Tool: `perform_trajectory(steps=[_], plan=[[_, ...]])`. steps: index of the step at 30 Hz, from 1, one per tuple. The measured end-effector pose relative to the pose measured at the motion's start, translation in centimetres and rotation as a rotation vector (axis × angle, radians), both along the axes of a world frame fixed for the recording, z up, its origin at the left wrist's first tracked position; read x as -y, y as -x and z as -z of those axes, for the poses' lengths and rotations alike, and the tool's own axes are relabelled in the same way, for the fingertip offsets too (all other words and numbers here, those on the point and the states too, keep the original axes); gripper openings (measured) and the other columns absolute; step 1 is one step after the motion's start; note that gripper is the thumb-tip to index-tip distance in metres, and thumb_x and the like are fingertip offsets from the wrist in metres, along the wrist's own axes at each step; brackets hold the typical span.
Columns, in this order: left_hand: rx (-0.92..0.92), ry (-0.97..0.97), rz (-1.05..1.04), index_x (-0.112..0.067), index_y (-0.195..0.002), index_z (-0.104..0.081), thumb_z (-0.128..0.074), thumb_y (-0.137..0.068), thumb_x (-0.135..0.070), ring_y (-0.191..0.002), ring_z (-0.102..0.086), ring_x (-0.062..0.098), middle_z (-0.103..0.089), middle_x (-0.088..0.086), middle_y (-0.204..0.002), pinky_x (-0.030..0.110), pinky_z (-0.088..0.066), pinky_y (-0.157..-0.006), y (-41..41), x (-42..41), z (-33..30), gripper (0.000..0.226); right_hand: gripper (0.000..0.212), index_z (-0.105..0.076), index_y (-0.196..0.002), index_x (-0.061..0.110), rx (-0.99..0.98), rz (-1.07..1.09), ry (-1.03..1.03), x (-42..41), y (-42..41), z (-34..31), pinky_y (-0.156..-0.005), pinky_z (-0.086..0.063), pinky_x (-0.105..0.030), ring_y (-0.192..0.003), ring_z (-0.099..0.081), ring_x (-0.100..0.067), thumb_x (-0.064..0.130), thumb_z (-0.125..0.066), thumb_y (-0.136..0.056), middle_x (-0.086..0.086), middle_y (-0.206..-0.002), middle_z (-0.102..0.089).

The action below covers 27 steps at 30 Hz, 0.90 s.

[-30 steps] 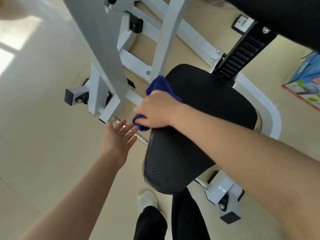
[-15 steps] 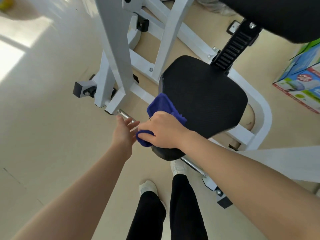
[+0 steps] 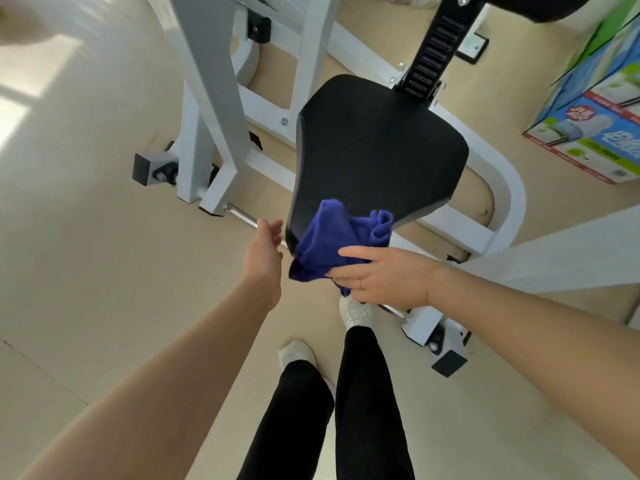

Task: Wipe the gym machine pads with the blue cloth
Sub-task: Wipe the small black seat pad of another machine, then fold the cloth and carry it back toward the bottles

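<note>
A black seat pad [image 3: 374, 150] on a white gym machine fills the middle of the head view. The crumpled blue cloth [image 3: 332, 240] hangs at the pad's near edge, held from below by my right hand [image 3: 384, 277]. The cloth's upper folds lie against the pad's front rim. My left hand [image 3: 263, 254] hovers just left of the pad's near corner, fingers apart, holding nothing. A second black pad [image 3: 540, 5] shows at the top right corner.
The white machine frame [image 3: 207, 98] rises at the upper left, with a chrome bar [image 3: 242, 216] low by my left hand. A colourful cardboard box [image 3: 588, 112] stands on the floor at right. My legs and white shoes [image 3: 298, 355] are below the pad.
My right hand has slid the cloth down the pad's left side to its near edge. The left hand has followed alongside. The camera has pulled back, so the pad looks smaller.
</note>
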<state>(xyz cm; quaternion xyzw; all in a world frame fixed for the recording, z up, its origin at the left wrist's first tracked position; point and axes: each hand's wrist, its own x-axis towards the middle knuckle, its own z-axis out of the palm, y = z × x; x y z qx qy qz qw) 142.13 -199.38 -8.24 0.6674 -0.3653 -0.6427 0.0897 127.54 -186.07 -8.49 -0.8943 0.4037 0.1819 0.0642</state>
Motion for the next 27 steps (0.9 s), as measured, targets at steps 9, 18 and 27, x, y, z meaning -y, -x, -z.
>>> perform_trajectory(steps=[9, 18, 27], plan=[[0.004, 0.035, 0.074, -0.015, -0.128, -0.052, -0.037, -0.097, -0.031, -0.12, -0.046, 0.014, -0.05, 0.001, -0.136, 0.034, -0.033, -0.107, -1.2, -0.4, -4.1, 0.038, 0.007, -0.064, -0.09, 0.012, 0.44, 0.603, 0.036, 0.7, -1.8, -6.0, -0.079, -0.049, -0.036, -0.085, -0.062, -0.024, 0.015, -0.062, -0.084, -0.005, -0.092, -0.067], [-0.306, 0.207, 0.614, -0.029, -0.099, -0.064, -0.033, -0.098, -0.036, -0.096, -0.063, 0.012, -0.068, -0.008, -0.1, 0.025, -0.049, -0.079, -2.2, 1.4, -20.5, 0.032, 0.03, -0.063, -0.112, 0.005, 1.165, 1.471, -0.246, 5.0, -4.5, -21.5, -0.097, -0.038, -0.028, -0.109, -0.048, -0.011, 0.027, -0.05, -0.096, -0.002, -0.132, -0.042], [-0.339, 0.38, 1.215, -0.02, -0.112, -0.057, -0.054, -0.092, -0.023, -0.102, -0.061, 0.024, -0.065, 0.006, -0.11, 0.04, -0.052, -0.091, -0.1, -0.4, -32.7, 0.02, 0.032, -0.062, -0.103, 0.011, 1.054, 1.717, 0.281, 0.6, -4.4, -32.4, -0.077, -0.042, -0.032, -0.089, -0.056, -0.02, 0.023, -0.032, -0.102, -0.007, -0.096, -0.062]])
